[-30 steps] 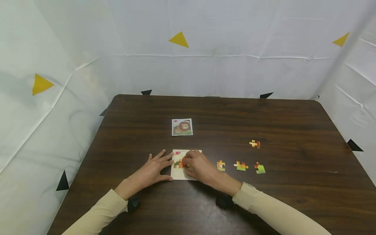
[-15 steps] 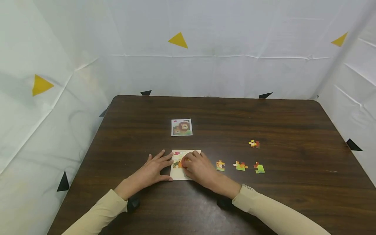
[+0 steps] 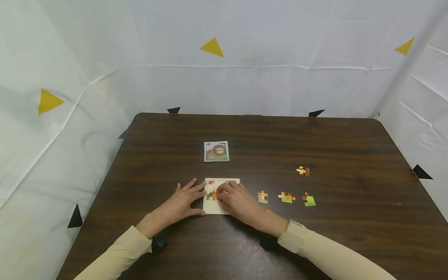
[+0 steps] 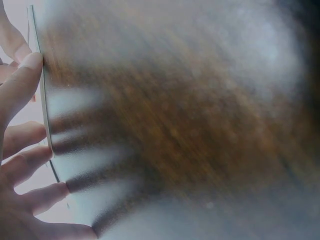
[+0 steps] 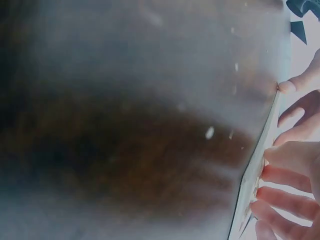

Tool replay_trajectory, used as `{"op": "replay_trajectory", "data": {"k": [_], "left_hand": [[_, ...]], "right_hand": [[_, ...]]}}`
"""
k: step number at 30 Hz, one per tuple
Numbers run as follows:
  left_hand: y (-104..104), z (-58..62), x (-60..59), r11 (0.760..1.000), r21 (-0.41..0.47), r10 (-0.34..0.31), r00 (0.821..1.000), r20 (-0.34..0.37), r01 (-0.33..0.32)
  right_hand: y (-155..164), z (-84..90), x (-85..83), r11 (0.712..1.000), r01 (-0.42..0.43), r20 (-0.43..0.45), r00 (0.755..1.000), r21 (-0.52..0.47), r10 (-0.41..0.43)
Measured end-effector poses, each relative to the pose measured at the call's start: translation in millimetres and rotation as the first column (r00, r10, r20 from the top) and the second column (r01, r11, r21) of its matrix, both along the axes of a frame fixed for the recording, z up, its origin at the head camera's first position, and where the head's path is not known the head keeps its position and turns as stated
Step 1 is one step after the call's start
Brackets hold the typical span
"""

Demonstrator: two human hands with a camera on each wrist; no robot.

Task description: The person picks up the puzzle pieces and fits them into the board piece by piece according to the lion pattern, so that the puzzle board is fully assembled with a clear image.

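A pale square puzzle board [image 3: 213,210] lies near the front of the dark table, with part of a cartoon picture filled in at its left and top. My left hand [image 3: 182,202] rests along the board's left edge, fingers spread, thumb near the front corner. Over the board's right half, my right hand [image 3: 238,199] has its fingers bent down, pinching a small orange puzzle piece [image 3: 224,191] against the board; the hand hides most of it. In the right wrist view, several fingertips [image 5: 274,152] of the right hand touch the board's edge and surface.
To the right lie loose puzzle pieces: one with a cub's face [image 3: 263,197], an orange-green one [image 3: 287,197], a green corner [image 3: 309,200] and a red-yellow one [image 3: 303,171] farther back. Behind the board is a lion picture card [image 3: 216,151]. White sheeting [image 3: 280,89] encloses the table.
Both hands keep nearly the same place. The right fingertips shift slightly over the board, and less of the reddish piece shows beside them. The loose pieces stay put.
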State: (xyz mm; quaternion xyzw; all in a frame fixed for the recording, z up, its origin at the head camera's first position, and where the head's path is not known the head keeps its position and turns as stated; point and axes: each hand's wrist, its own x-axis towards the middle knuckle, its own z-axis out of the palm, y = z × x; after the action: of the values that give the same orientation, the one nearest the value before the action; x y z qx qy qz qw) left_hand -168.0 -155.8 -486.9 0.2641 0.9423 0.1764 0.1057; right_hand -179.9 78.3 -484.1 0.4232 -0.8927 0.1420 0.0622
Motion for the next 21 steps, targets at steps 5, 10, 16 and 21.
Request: {"op": "replay_trajectory", "data": {"k": [5,10,16,21], "left_hand": [[-0.1,0.7,-0.1,1.000,0.001,-0.005,1.000,-0.008,0.005],[-0.6,0.5,0.4,1.000,0.013,-0.007,1.000,-0.014,0.007],[-0.8,0.1,0.6,1.000,0.021,-0.008,1.000,-0.017,0.009],[-0.4,0.5,1.4,1.000,0.028,-0.012,1.000,-0.015,0.012]], "right_hand": [[0.4,0.7,-0.7,1.000,-0.006,0.019,1.000,-0.010,0.006],[2.1,1.4,0.0,1.000,-0.021,0.050,0.999,-0.010,0.021],[4.8,1.8,-2.7,0.999,-0.032,0.106,0.994,-0.028,0.034],[6.6,1.5,-7.9,0.995,-0.043,0.143,0.988,-0.087,0.055]]}}
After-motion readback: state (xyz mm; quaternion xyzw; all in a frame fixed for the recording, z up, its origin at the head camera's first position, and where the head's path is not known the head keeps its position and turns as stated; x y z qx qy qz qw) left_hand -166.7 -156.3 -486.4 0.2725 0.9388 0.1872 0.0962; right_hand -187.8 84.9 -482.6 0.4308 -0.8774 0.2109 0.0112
